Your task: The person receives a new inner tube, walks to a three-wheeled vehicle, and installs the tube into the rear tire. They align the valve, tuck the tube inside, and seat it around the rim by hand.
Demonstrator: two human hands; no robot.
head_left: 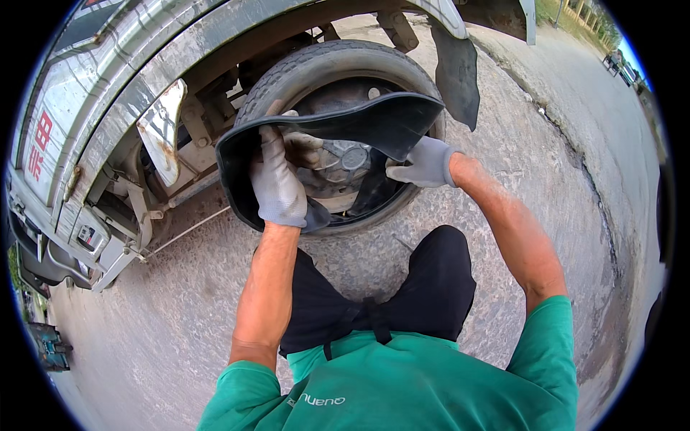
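A wide black rubber band, looking like a tyre flap [338,123], is bent into an open loop before the truck wheel's tyre [334,61]. My left hand [279,179], in a pale grey glove, grips the band at its left part, with the fingers up along its inner side. At the band's right end, my right hand [424,164], gloved the same way, is closed on the rubber. Through the loop shows the wheel's dirty hub [352,158]. The band covers part of the rim and tyre, and some fingertips are hidden behind the rubber.
The tyre stands under a silver truck body [108,93] with rusty frame parts. A black mud flap [458,75] hangs right of the wheel. A thin rod [190,230] slants from the truck's left underside. Rough concrete [180,323] surrounds my bent knees [442,276]; a long crack [589,172] runs at right.
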